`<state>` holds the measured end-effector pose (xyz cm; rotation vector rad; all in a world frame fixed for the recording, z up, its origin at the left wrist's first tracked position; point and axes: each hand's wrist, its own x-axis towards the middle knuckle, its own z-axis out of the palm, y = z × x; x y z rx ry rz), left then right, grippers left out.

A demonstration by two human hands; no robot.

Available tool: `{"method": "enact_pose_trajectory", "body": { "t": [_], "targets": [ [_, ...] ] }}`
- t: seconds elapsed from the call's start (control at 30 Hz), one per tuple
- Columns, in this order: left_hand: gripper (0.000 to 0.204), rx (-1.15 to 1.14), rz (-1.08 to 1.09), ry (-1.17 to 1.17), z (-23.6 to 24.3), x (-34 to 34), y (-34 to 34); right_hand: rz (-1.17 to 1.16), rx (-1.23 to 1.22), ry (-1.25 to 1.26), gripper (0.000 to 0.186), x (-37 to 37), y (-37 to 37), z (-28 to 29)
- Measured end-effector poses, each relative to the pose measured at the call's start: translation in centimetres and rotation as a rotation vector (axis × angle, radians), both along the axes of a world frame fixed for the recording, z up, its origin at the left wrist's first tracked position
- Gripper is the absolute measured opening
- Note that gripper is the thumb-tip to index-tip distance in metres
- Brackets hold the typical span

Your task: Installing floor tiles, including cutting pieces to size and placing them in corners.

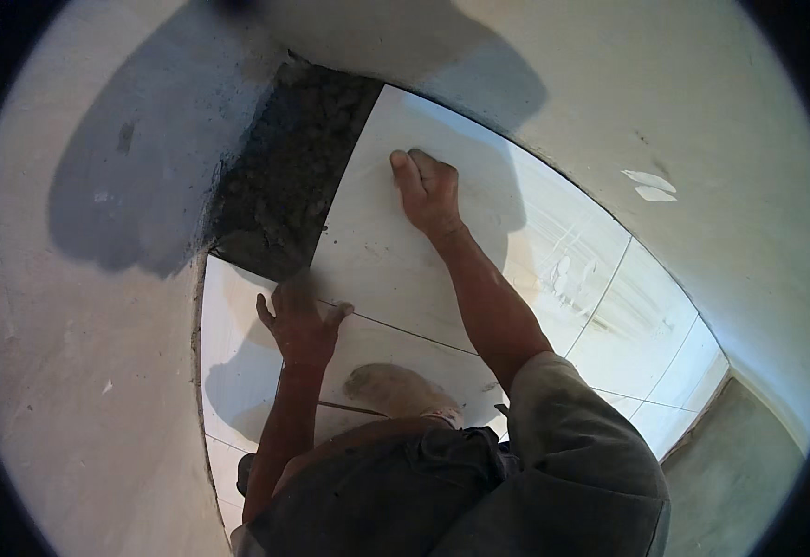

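Note:
A large white floor tile (391,255) lies beside a patch of dark, crumbly mortar (284,162) in the corner. My right hand (430,193) is closed in a fist over the far part of this tile, with nothing visible in it. Nearer to me, my left hand (303,325) has its fingers spread at the seam where the tile, the mortar and the narrower tile piece (235,302) by the left wall meet. Its fingertips are partly blurred and dark.
Plastered walls rise at the left (80,353) and along the far right side (655,102). More white tiles (641,320) extend to the right, some smeared with grey. My dusty foot (391,387) rests on a tile near me. A grey surface (739,464) borders the tiles at lower right.

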<state>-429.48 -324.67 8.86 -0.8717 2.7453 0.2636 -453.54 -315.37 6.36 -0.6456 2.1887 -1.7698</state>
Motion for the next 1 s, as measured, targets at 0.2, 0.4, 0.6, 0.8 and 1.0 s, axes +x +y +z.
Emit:
{"method": "enact_pose_trajectory", "body": {
  "t": [0.2,0.4,0.6,0.8,1.0],
  "targets": [
    [0.090,0.012,-0.005,0.030,0.5,-0.7,0.5,0.001,-0.007,0.240,0.035,-0.1,-0.7,-1.2],
    [0.085,0.065,0.060,-0.039,1.3,-1.5,0.5,0.047,0.028,0.132,0.042,1.1,-0.4,0.3],
    [0.087,0.163,0.026,0.091,0.9,-1.0,-0.2,0.126,-0.050,0.601,0.008,0.6,-0.7,-2.0],
    [0.088,0.047,-0.051,0.063,0.3,0.0,-0.2,0.100,0.059,0.107,0.010,0.6,-0.9,-1.4],
    [0.087,0.026,-0.056,0.020,0.2,-0.2,-0.5,0.187,-0.007,0.368,0.020,0.7,-1.2,-0.2]
  ]
}}
